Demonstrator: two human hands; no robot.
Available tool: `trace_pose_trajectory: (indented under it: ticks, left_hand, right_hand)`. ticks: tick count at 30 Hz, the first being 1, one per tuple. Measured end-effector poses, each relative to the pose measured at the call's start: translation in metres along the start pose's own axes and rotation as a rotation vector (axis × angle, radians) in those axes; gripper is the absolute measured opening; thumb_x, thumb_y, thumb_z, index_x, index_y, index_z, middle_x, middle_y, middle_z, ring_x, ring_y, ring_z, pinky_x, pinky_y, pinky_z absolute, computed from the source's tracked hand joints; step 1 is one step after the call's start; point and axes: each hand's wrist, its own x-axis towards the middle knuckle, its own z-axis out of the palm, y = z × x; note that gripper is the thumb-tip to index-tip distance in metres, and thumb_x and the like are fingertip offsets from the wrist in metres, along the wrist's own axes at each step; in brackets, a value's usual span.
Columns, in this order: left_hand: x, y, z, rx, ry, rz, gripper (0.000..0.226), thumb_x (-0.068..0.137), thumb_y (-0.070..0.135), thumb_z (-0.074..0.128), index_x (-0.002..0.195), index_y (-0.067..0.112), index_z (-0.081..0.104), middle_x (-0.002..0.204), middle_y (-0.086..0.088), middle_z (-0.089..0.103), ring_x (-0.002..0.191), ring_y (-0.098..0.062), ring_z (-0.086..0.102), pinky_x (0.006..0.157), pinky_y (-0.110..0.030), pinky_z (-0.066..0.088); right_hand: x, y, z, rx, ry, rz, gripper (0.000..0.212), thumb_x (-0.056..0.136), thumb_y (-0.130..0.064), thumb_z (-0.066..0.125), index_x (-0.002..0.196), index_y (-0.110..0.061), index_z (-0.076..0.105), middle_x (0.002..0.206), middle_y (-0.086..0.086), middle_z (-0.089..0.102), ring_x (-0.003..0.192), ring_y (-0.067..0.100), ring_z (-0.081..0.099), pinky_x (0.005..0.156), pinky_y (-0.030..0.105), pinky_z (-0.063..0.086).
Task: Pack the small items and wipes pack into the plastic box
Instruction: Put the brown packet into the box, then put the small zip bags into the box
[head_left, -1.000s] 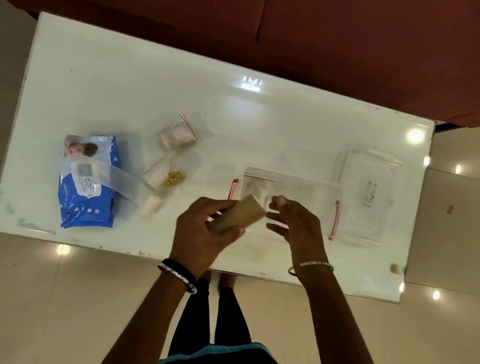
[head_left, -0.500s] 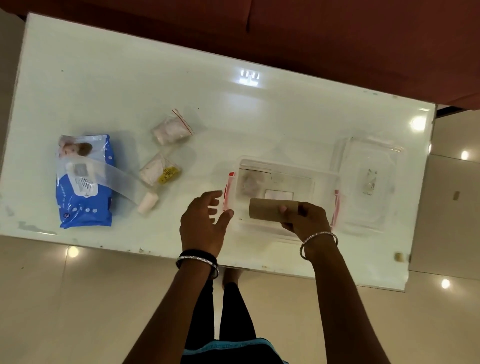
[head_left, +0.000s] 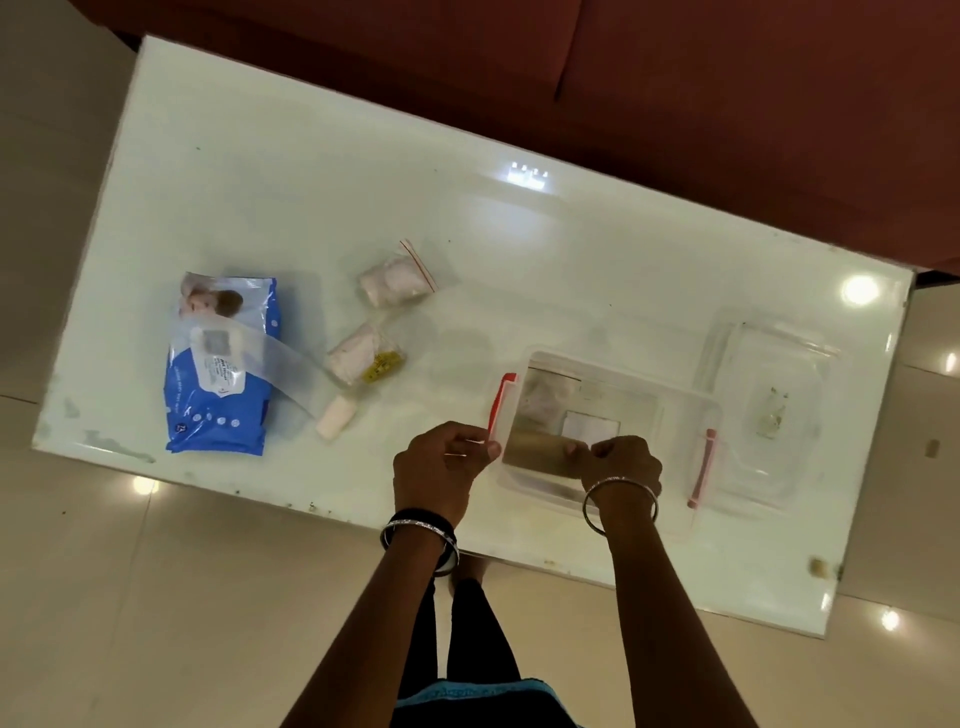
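The plastic box (head_left: 680, 457) sits open on the counter (head_left: 311, 182) in the head view, toward its 4 o'clock corner. Its clear lid (head_left: 769, 410) lies just beside it at 3 o'clock.

The hands are apart. The right hand (head_left: 623, 465) curls round one end of a brown cardboard tube (head_left: 535, 454), which lies low inside the box along its 6 o'clock wall. The left hand (head_left: 441, 467) has curled fingers and its thumb at the box's 9 o'clock edge, by the red latch (head_left: 501, 405). I cannot tell whether it grips the rim.

Well apart at 9 o'clock wait the blue wipes pack (head_left: 221, 364), two zip bags (head_left: 395, 280) (head_left: 363, 353) and a small white roll (head_left: 336, 415).

The step in hand looks like seating the tube. The next move probably calls for letting it go and reaching toward 9 o'clock for a bag.
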Motion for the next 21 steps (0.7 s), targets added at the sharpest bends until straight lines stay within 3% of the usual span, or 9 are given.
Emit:
trace_pose_trajectory:
  ticks: [3, 4, 6, 8, 12, 14, 16, 18, 21]
  left_hand:
    - [0.009, 0.001, -0.016, -0.017, 0.168, 0.075, 0.010, 0.083, 0.029, 0.071, 0.085, 0.020, 0.073, 0.079, 0.009, 0.072, 0.075, -0.008, 0.067, 0.068, -0.011, 0.050]
    - [0.014, 0.002, -0.024, -0.003, 0.245, 0.110, 0.009, 0.084, 0.026, 0.070, 0.087, 0.018, 0.072, 0.081, 0.008, 0.071, 0.077, -0.009, 0.067, 0.069, -0.011, 0.051]
    - [0.028, 0.003, -0.042, 0.088, 0.386, 0.186, 0.013, 0.085, 0.019, 0.068, 0.097, 0.015, 0.070, 0.092, 0.000, 0.071, 0.084, -0.017, 0.066, 0.077, -0.029, 0.056]
    - [0.046, 0.002, -0.059, 0.264, 0.474, 0.250, 0.027, 0.084, 0.018, 0.068, 0.110, 0.012, 0.066, 0.107, -0.008, 0.068, 0.097, -0.027, 0.063, 0.087, -0.040, 0.051]
    - [0.089, -0.001, -0.085, 0.516, 0.304, 0.227, 0.060, 0.080, 0.028, 0.072, 0.134, 0.011, 0.050, 0.130, -0.010, 0.058, 0.124, -0.029, 0.049, 0.105, -0.038, 0.037]
    - [0.107, -0.005, -0.090, 0.634, 0.200, 0.178, 0.070, 0.077, 0.033, 0.073, 0.138, 0.013, 0.044, 0.134, -0.010, 0.055, 0.128, -0.030, 0.046, 0.109, -0.039, 0.035]
    - [0.120, -0.009, -0.094, 0.683, 0.176, 0.163, 0.071, 0.076, 0.035, 0.074, 0.137, 0.016, 0.045, 0.131, -0.009, 0.057, 0.123, -0.029, 0.049, 0.108, -0.039, 0.037]
    - [0.127, -0.013, -0.095, 0.663, 0.198, 0.187, 0.067, 0.075, 0.035, 0.075, 0.134, 0.017, 0.048, 0.128, -0.008, 0.059, 0.119, -0.028, 0.054, 0.111, -0.038, 0.035]
    - [0.128, -0.017, -0.095, 0.607, 0.226, 0.205, 0.063, 0.076, 0.035, 0.075, 0.132, 0.018, 0.050, 0.126, -0.006, 0.061, 0.118, -0.027, 0.055, 0.111, -0.038, 0.037]
  right_hand:
    - [-0.022, -0.019, -0.018, -0.051, 0.221, -0.103, 0.024, 0.084, -0.040, 0.069, 0.088, -0.017, 0.075, 0.094, 0.010, 0.075, 0.094, 0.034, 0.067, 0.076, 0.031, 0.047]
    - [-0.029, -0.029, -0.022, -0.023, 0.309, -0.189, 0.023, 0.085, -0.039, 0.068, 0.083, -0.016, 0.073, 0.087, 0.006, 0.075, 0.086, 0.031, 0.067, 0.073, 0.027, 0.043]
    - [-0.045, -0.056, -0.028, 0.092, 0.410, -0.420, 0.020, 0.087, -0.035, 0.068, 0.077, -0.017, 0.069, 0.073, -0.003, 0.071, 0.067, 0.018, 0.059, 0.066, 0.015, 0.038]
    - [-0.058, -0.090, -0.026, 0.189, 0.402, -0.628, 0.017, 0.087, -0.031, 0.070, 0.077, -0.018, 0.069, 0.066, -0.012, 0.063, 0.060, 0.006, 0.054, 0.061, -0.002, 0.031]
    - [-0.057, -0.158, 0.004, 0.297, 0.257, -0.809, 0.010, 0.085, -0.022, 0.071, 0.081, -0.014, 0.072, 0.071, -0.009, 0.069, 0.064, 0.004, 0.060, 0.065, 0.012, 0.042]
    - [-0.050, -0.191, 0.027, 0.332, 0.116, -0.755, 0.011, 0.084, -0.019, 0.072, 0.089, -0.010, 0.073, 0.084, 0.000, 0.075, 0.074, 0.010, 0.066, 0.078, 0.021, 0.051]
    - [-0.041, -0.217, 0.049, 0.320, -0.030, -0.552, 0.030, 0.082, -0.028, 0.075, 0.104, -0.009, 0.070, 0.102, 0.005, 0.074, 0.097, 0.021, 0.068, 0.091, 0.029, 0.050]
    - [-0.032, -0.232, 0.068, 0.307, -0.150, -0.326, 0.055, 0.077, -0.040, 0.079, 0.119, -0.011, 0.061, 0.121, 0.008, 0.065, 0.113, 0.027, 0.063, 0.094, 0.032, 0.049]
    - [-0.029, -0.242, 0.088, 0.390, -0.239, -0.107, 0.083, 0.066, -0.044, 0.087, 0.129, -0.008, 0.047, 0.131, 0.014, 0.054, 0.119, 0.037, 0.059, 0.097, 0.047, 0.053]
